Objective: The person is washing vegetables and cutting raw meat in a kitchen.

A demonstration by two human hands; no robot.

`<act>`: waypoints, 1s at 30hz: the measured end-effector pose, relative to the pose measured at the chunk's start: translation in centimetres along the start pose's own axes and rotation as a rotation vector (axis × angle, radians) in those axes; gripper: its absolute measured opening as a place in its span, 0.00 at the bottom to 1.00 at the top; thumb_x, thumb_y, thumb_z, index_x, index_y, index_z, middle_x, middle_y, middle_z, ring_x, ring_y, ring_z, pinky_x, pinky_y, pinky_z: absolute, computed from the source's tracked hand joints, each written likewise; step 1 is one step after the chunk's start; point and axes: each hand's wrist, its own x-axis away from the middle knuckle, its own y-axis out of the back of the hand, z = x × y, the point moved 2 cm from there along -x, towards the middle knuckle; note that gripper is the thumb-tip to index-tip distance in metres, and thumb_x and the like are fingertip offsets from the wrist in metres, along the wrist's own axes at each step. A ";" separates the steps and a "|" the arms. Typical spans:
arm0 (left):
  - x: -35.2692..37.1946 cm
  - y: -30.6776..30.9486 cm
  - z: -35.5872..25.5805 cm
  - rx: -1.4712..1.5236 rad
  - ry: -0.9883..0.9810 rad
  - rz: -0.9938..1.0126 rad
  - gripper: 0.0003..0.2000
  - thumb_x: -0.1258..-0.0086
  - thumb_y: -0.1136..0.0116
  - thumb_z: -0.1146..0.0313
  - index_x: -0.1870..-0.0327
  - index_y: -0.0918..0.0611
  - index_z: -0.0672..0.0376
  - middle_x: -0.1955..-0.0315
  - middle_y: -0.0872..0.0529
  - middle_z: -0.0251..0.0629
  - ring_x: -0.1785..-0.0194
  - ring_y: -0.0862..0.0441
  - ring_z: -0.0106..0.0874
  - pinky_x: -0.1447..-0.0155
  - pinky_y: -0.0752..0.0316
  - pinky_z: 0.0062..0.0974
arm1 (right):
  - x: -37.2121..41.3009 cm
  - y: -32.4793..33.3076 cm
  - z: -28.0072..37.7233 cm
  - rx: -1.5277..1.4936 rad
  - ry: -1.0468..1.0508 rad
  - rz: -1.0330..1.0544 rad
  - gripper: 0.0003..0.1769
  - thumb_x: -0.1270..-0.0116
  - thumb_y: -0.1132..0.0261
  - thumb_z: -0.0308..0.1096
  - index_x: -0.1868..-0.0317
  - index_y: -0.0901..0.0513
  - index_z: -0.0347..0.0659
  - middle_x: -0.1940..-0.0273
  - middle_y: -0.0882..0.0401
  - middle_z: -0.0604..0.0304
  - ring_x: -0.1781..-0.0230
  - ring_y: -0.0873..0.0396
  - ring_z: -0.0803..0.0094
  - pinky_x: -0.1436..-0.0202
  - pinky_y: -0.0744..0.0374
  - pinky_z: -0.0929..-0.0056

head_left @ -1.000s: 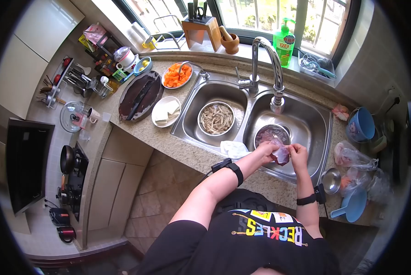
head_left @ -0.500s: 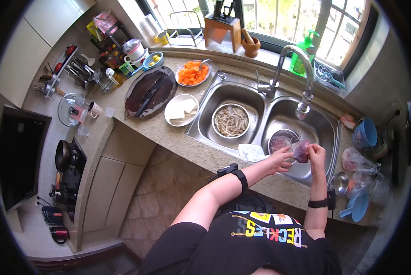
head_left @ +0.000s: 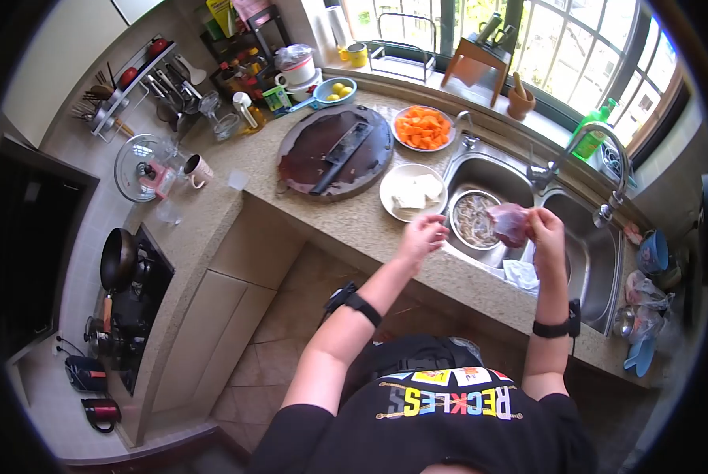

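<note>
My right hand [head_left: 547,234] is closed on a dark pinkish piece of raw meat [head_left: 511,223], holding it up by one side. The meat overlaps the right edge of a round bowl of greyish strips in liquid [head_left: 474,220], which stands in the left sink basin [head_left: 492,170]. Nothing is in my left hand [head_left: 422,241], whose fingers are apart and loosely bent near the front rim of a white bowl [head_left: 389,192]. White blocks like tofu [head_left: 417,191] lie in that bowl. A white cloth [head_left: 521,276] sits at the sink's front edge.
On the counter, a cleaver [head_left: 343,156] lies across a round dark chopping board [head_left: 299,150]. A plate of cut carrots [head_left: 423,128] stands beside it. The faucet [head_left: 623,170] arches over the right basin. A knife block [head_left: 476,69] stands by the window, and a black pan [head_left: 118,259] by the stove.
Both hands have moved left, away from the right basin. The meat has come along in my right hand, while my left hand has separated from it. The view has turned left.
</note>
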 end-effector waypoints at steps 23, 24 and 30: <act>-3.0 32.8 -19.6 -0.057 -0.253 -0.497 0.09 0.33 0.50 0.72 0.53 0.25 0.58 0.66 0.21 0.33 0.65 0.23 0.21 0.62 0.25 0.16 | -14.0 -42.6 -10.5 0.641 0.305 0.297 0.14 0.46 0.37 0.30 0.58 0.22 0.39 0.70 0.21 0.51 0.68 0.21 0.59 0.64 0.24 0.65; -4.3 32.9 -19.7 -0.132 -0.268 -0.471 0.10 0.34 0.49 0.72 0.53 0.25 0.58 0.66 0.21 0.33 0.64 0.22 0.21 0.62 0.25 0.17 | -13.3 -41.9 -10.5 0.650 0.284 0.287 0.14 0.46 0.37 0.30 0.58 0.22 0.39 0.70 0.21 0.51 0.68 0.21 0.59 0.64 0.24 0.65; -11.5 32.0 -21.2 -1.168 -0.633 -0.164 0.15 0.51 0.37 0.78 0.60 0.18 0.54 0.66 0.23 0.34 0.61 0.25 0.27 0.62 0.26 0.22 | -10.4 -42.2 -11.6 0.724 0.094 0.344 0.16 0.45 0.35 0.38 0.58 0.25 0.39 0.74 0.23 0.53 0.72 0.22 0.58 0.67 0.25 0.64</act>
